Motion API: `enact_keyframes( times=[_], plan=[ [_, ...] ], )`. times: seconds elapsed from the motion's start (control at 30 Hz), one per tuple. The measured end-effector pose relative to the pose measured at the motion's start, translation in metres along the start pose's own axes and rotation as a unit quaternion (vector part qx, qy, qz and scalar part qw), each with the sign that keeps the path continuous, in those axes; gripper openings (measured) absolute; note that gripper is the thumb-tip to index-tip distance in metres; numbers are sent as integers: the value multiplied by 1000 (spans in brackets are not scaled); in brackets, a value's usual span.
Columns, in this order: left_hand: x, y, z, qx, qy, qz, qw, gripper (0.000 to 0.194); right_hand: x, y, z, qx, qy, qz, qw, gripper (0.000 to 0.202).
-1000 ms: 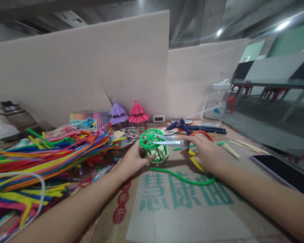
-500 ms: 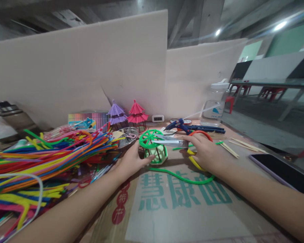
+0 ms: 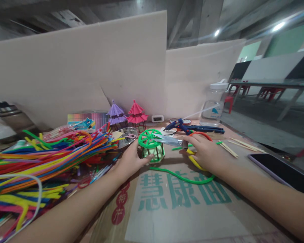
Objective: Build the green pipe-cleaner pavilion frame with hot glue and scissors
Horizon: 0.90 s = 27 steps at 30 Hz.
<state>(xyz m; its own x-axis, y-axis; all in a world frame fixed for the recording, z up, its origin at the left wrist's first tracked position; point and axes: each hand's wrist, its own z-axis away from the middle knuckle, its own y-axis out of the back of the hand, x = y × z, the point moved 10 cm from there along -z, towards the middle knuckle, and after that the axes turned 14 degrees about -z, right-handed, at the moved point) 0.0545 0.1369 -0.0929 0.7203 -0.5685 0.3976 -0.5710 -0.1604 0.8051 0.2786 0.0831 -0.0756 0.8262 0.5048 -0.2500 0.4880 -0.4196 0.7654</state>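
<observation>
My left hand (image 3: 133, 157) grips the base of a small green pavilion frame (image 3: 154, 156), thumb in front and fingers behind its left side. Its round top has spokes like a wheel, and dark posts join it to a pale green base. In my right hand (image 3: 205, 152) are scissors (image 3: 171, 141) with red and yellow handles. Their blades look closed together, and the tips lie over the right edge of the green top. A loose green pipe cleaner (image 3: 182, 179) curves across the table in front of both hands.
Many coloured pipe cleaners (image 3: 53, 158) heap up at the left. Purple (image 3: 116, 113) and pink (image 3: 137, 113) paper-like roofed models stand behind, near a metal bowl (image 3: 128, 136). A blue glue gun (image 3: 178, 126), water bottle (image 3: 214, 104), sticks (image 3: 246, 145) and phone (image 3: 280, 172) lie rightward.
The scissor blades, slightly parted before, now appear closed together. The green frame has turned or tilted a little in my left hand, and its base sits slightly higher.
</observation>
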Motion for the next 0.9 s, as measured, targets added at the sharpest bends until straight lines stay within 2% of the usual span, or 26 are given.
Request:
enact_keyframes(
  times=[0.2,0.33,0.47,0.6,0.9],
  plan=[
    [-2,-1,0,-2,2,-5,1000,61,-1,3,1,16,26,20,999,34],
    [-4,-3,-1,-12,11,-6,1000,59,-2,2,2,10,43,17,999,38],
    [-7,-2,-2,-7,23,-12,1000,58,4,8,2,39,3,-21,999,33],
    [-5,-2,-2,6,5,33,999,61,13,10,2,74,-32,-33,996,28],
    [-1,-5,-2,-19,14,48,999,65,11,6,1,64,-35,-52,996,32]
  ],
)
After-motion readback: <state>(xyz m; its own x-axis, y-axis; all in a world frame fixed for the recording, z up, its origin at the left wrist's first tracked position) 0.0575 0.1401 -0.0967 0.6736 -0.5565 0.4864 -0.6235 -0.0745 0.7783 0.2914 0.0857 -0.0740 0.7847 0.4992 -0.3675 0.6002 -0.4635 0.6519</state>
